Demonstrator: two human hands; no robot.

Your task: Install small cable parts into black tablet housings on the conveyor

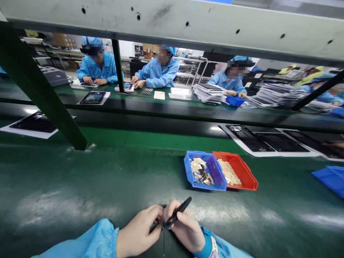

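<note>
My right hand (185, 229) is closed around black tweezers (177, 213) that point up and to the right. My left hand (139, 231) is closed in a pinch right beside the tweezers' tip, on a small dark part with a thin black wire (163, 240) hanging down from it. Both hands hover low over the green bench (80, 186), near its front edge. Ahead and to the right stand a blue bin (213, 166) with small metal pieces and a red bin (243, 172) with tan pieces, touching side by side.
A green slanted post (40, 89) rises at the left. Black tablet panels on white sheets (268, 143) lie on the belt behind the bins. Another blue bin (330, 177) sits at the right edge. Three workers in blue coats sit across the line.
</note>
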